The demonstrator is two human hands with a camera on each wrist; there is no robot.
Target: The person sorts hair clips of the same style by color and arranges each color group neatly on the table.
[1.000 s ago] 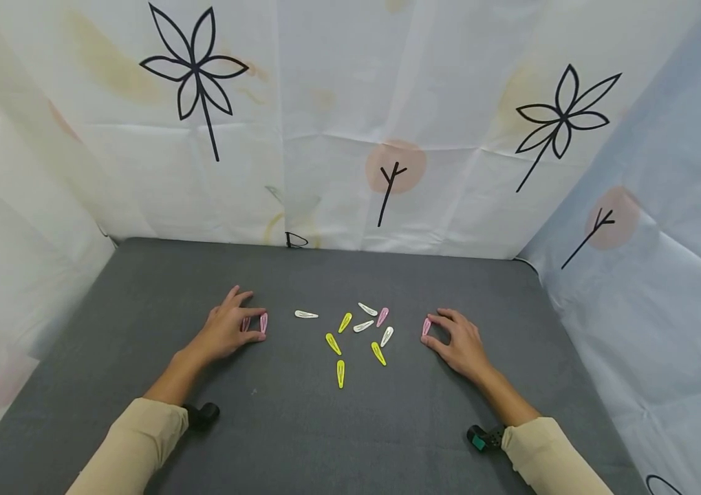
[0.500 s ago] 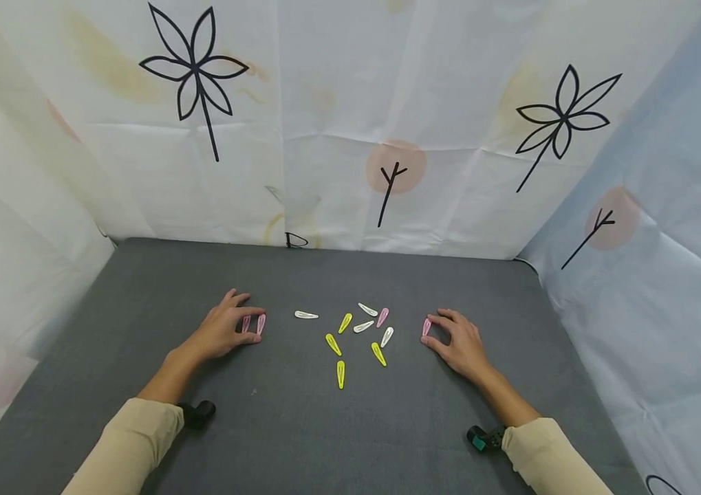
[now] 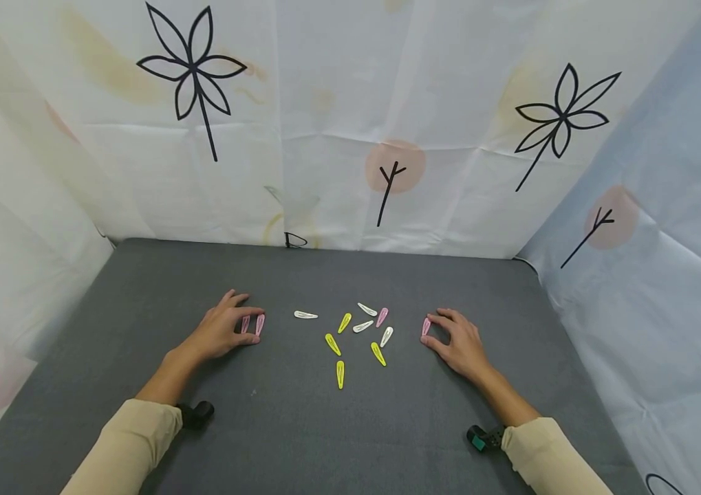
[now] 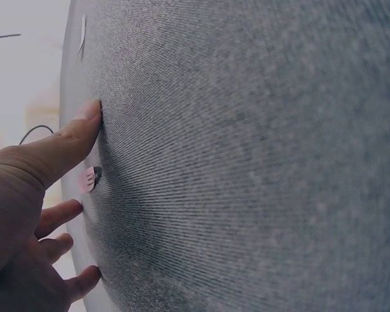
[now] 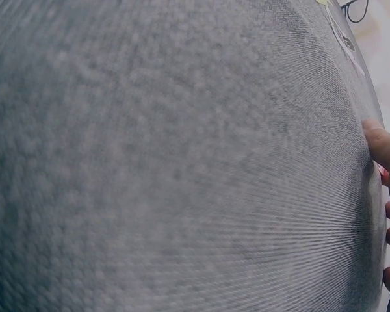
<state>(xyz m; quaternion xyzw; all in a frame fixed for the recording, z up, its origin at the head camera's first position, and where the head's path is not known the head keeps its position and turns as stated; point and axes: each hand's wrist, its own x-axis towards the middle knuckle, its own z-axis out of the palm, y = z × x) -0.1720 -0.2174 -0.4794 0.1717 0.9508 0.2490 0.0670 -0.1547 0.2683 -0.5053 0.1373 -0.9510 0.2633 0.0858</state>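
My left hand (image 3: 219,330) pinches a pink hair clip (image 3: 260,324) end to end between thumb and index finger, on the grey table. A second pink hair clip (image 3: 245,325) lies in the gap behind it, nearer the palm. On the other side, my right hand (image 3: 463,346) pinches another pink hair clip (image 3: 426,326) by its two ends. In the left wrist view a pink clip (image 4: 88,179) shows below the thumb. The right wrist view shows only a sliver of pink beside the fingers.
Between the hands lie several yellow hair clips (image 3: 333,344), several white ones (image 3: 306,315) and one pink clip (image 3: 382,317). The grey tabletop (image 3: 300,440) meets white patterned cloth (image 3: 325,103) at the back and sides.
My left hand has shifted slightly left with its pink clip, bringing it closer to the second pink clip. The right hand has stayed still.
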